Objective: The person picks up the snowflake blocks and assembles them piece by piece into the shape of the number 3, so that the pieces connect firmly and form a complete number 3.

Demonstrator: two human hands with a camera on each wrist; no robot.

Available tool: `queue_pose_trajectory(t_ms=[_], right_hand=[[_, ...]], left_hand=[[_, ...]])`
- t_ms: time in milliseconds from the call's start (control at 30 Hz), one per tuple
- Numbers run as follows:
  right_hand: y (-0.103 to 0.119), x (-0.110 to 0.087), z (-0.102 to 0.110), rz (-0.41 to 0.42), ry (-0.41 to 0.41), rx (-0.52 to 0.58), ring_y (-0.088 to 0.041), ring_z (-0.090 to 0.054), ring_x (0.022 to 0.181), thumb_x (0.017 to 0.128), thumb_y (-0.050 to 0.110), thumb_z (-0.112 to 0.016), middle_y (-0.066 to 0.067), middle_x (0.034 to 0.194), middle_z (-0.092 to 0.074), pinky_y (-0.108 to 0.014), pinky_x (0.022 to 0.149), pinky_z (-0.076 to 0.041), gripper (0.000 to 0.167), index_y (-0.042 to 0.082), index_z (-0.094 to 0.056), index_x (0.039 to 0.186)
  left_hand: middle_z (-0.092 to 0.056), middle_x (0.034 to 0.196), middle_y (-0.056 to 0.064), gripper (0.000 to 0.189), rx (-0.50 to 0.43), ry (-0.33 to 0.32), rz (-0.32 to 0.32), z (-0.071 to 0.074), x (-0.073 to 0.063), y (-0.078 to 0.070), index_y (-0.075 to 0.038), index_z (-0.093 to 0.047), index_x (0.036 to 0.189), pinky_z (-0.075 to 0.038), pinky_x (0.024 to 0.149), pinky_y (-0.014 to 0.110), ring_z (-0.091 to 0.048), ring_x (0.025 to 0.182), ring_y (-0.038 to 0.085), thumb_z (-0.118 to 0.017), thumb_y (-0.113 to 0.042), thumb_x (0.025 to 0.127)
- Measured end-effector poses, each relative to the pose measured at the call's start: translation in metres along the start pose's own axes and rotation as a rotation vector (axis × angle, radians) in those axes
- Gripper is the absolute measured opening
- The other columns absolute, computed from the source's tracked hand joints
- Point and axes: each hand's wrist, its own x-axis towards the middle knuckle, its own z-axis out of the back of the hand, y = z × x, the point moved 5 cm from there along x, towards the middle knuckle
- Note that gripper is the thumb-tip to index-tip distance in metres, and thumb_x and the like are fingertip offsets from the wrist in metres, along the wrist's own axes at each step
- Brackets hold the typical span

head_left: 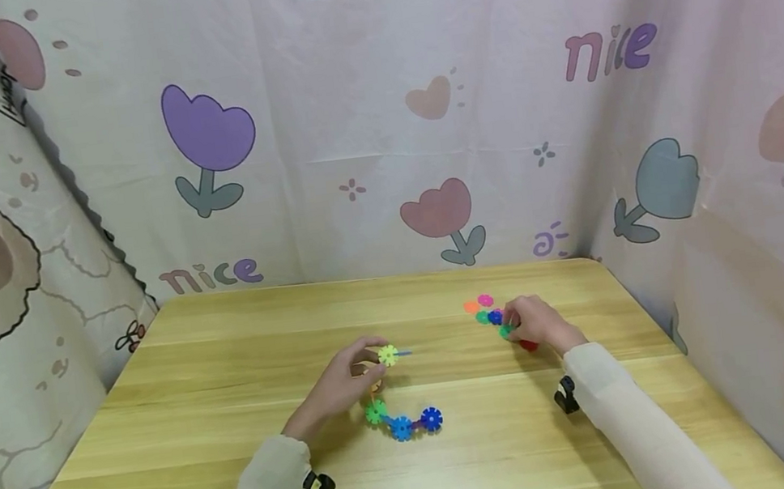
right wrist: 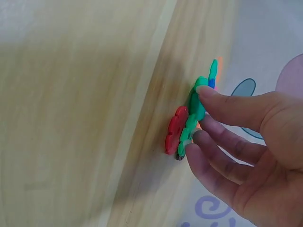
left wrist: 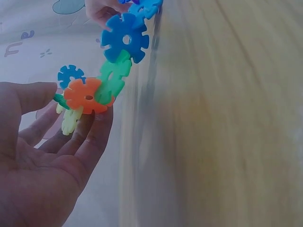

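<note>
My left hand (head_left: 341, 377) holds a curved chain of interlocked snowflake discs (head_left: 401, 428), notched plastic pieces in yellow, orange, green and blue. In the left wrist view its thumb and fingers pinch the chain around an orange disc (left wrist: 85, 96), beside a pale yellow disc (left wrist: 70, 121). Blue discs make up the chain's other end, near the table. My right hand (head_left: 537, 322) is at a small group of loose discs, its thumb and fingertips pinching a green disc (right wrist: 197, 105). Close by lies a red disc (right wrist: 176, 130), partly under the hand in the head view.
Other loose discs lie left of the right hand: an orange disc (head_left: 471, 307), a pink disc (head_left: 485, 300) and a dark blue disc (head_left: 495, 317). The wooden table (head_left: 229, 354) ends at a printed curtain (head_left: 360, 224) behind and at both sides.
</note>
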Motion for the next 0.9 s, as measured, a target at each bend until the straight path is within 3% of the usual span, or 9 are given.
queue_pose_trajectory(t_ms=[167, 400, 667, 900], right_hand=[[-0.004, 0.0, 0.0, -0.002, -0.004, 0.026, -0.023, -0.062, 0.084, 0.081, 0.002, -0.085, -0.012, 0.091, -0.071, -0.043, 0.082, -0.057, 0.019, 0.003, -0.074, 0.097], [-0.004, 0.003, 0.002, 0.013, -0.002, 0.058, -0.02, -0.061, 0.077, 0.083, 0.001, -0.08, -0.009, 0.085, -0.07, -0.035, 0.073, -0.055, 0.009, 0.007, -0.076, 0.089], [0.01, 0.002, 0.009, 0.046, -0.012, 0.091, -0.024, -0.062, 0.084, 0.083, -0.001, -0.075, -0.012, 0.091, -0.072, -0.04, 0.078, -0.056, 0.01, 0.005, -0.077, 0.09], [0.024, 0.001, 0.013, 0.075, -0.021, 0.108, -0.021, -0.061, 0.082, 0.084, -0.001, -0.078, -0.011, 0.09, -0.073, -0.036, 0.077, -0.054, 0.01, 0.004, -0.077, 0.092]], left_hand=[[-0.063, 0.133, 0.018, 0.04, -0.011, 0.01, -0.003, -0.002, 0.0, 0.002, -0.013, -0.054, 0.145, -0.06, 0.082, 0.033, -0.066, 0.117, 0.035, -0.06, -0.02, 0.106], [-0.063, 0.132, 0.018, 0.04, -0.034, 0.014, 0.013, -0.001, 0.0, 0.002, -0.014, -0.054, 0.144, -0.06, 0.079, 0.032, -0.068, 0.113, 0.037, -0.06, -0.02, 0.106], [-0.062, 0.133, 0.02, 0.041, -0.037, 0.014, 0.009, 0.0, 0.0, 0.003, -0.012, -0.053, 0.145, -0.061, 0.079, 0.033, -0.067, 0.115, 0.038, -0.06, -0.018, 0.106], [-0.062, 0.132, 0.022, 0.042, -0.049, 0.022, -0.005, 0.0, -0.001, 0.002, -0.009, -0.052, 0.146, -0.061, 0.077, 0.036, -0.068, 0.113, 0.041, -0.06, -0.017, 0.105]])
